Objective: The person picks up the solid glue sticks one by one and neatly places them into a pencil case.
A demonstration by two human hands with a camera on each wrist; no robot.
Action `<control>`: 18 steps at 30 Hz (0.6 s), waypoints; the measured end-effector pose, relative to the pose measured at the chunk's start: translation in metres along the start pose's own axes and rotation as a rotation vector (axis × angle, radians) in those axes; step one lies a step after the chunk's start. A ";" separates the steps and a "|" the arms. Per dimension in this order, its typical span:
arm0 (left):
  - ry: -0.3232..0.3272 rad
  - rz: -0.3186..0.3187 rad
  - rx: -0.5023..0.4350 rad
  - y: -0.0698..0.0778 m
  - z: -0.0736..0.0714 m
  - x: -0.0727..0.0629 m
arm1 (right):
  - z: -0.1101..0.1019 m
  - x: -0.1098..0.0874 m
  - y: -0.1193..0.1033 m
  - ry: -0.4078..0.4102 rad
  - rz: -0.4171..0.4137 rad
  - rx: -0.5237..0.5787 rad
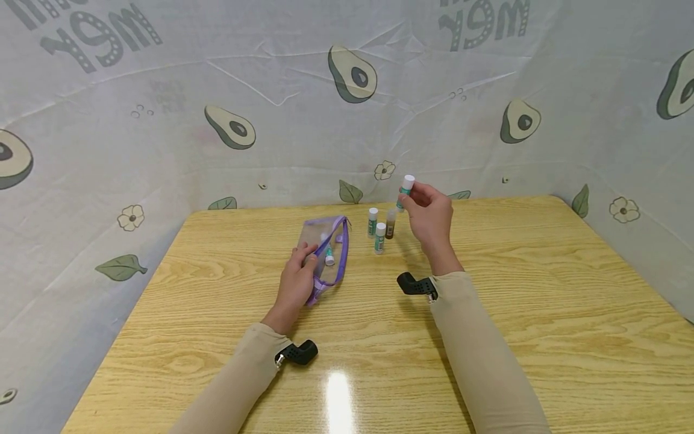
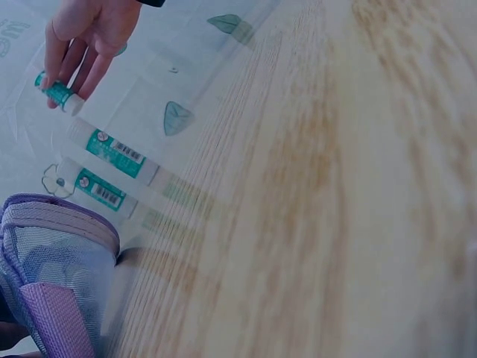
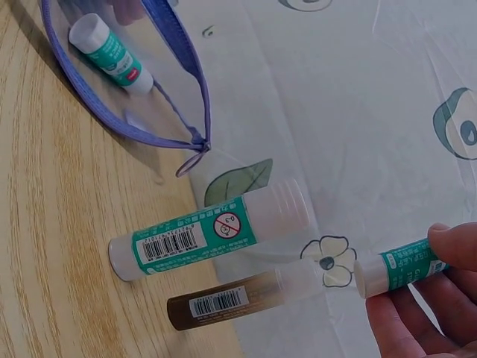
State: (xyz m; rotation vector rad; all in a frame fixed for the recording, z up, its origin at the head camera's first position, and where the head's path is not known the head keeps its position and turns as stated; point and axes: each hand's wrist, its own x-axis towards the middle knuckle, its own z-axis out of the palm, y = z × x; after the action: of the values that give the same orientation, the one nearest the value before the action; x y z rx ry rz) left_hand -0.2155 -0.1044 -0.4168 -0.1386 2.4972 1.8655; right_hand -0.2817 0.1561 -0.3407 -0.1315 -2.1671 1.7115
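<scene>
My right hand (image 1: 432, 217) pinches a green-labelled glue stick (image 3: 408, 265) between thumb and fingers, up above the table's far side. Under it three sticks stand upright: two green-and-white glue sticks (image 1: 372, 223) (image 1: 380, 240) and a brown one with a clear cap (image 1: 390, 226). To their left, a mesh zip pouch with purple trim (image 1: 343, 265) lies with its mouth apart, facing right. My left hand (image 1: 295, 282) grips the pouch's near side, thumb by the zip edge. Inside the pouch lies another green glue stick (image 3: 112, 54).
A wooden table (image 1: 260, 241) carries everything. White cloth printed with avocados (image 1: 352, 75), leaves and flowers rises behind its far edge and along the sides. Black wrist mounts (image 1: 414, 284) sit on both beige sleeves (image 1: 485, 355).
</scene>
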 end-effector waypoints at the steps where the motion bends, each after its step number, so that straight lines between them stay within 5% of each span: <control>1: 0.001 0.003 0.002 0.000 0.000 0.000 | 0.000 0.000 0.000 -0.001 -0.002 -0.002; 18: 0.013 0.009 0.002 0.003 -0.001 -0.001 | 0.012 -0.004 -0.007 -0.042 -0.022 0.001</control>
State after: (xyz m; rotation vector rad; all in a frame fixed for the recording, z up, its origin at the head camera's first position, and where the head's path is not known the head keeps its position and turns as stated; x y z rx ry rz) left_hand -0.2148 -0.1044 -0.4138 -0.1404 2.5123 1.8706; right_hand -0.2815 0.1423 -0.3375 -0.0720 -2.1894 1.7173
